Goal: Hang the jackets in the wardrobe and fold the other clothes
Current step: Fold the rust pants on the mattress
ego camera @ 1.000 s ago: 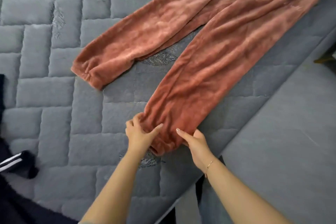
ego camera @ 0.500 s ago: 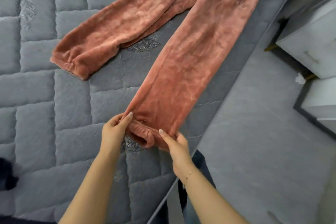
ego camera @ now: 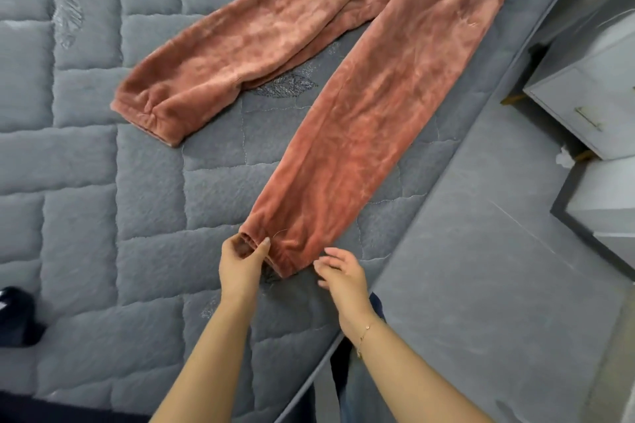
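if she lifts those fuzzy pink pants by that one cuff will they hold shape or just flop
Probably flop: the pants lie limp, legs splayed on the mattress. The plush pile suggests some bulk, so the leg would likely drag. The left hand pinches only the gathered cuff, a grip that should hold; the right hand hovers open.

I see both forearms bare, no sleeves reaching them. On my right wrist sits a thin gold chain bracelet (ego camera: 364, 336) with small beads. Below, blue denim jeans (ego camera: 357, 388) cover my legs.
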Tool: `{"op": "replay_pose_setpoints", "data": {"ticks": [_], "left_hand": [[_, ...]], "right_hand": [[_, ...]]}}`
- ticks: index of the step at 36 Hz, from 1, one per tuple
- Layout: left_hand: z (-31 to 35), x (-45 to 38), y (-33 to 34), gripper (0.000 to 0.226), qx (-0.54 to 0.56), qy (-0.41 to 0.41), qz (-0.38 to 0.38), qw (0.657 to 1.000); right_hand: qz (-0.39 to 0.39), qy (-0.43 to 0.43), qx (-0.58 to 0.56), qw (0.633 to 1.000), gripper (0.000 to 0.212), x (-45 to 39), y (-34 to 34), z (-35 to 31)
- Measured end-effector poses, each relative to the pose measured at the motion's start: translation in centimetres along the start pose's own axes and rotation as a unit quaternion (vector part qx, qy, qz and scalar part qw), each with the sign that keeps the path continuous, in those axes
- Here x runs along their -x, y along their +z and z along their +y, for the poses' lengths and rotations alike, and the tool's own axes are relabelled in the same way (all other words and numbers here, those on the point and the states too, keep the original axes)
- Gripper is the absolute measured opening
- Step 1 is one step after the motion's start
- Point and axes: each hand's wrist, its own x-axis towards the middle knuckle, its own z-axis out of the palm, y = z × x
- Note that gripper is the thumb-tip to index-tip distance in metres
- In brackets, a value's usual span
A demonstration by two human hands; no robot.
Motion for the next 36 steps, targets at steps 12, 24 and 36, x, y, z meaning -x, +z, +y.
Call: {"op": "replay_pose_setpoints", "data": {"ticks": [12, 24, 36], "left_hand": [[8.9, -3.4, -2.6, 0.027, 0.027, 0.12, 0.121, 0.985], [17.9, -14.5, -2.6, 0.084, 0.2, -0.014, 0.238, 0.95], [23.7, -16.6, -2.2, 0.029, 0.229, 0.139, 0.22, 0.938]], "right_hand": [[-0.111, -0.158, 0.108, 0.975, 0.026, -6.6, 5.2, -15.8], [-0.164, -0.33, 0.299, 0.88, 0.013, -17.1, 12.1, -28.8], [-0.199, -0.531, 0.576, 0.588, 0.056, -24.2, 20.1, -37.4]]}}
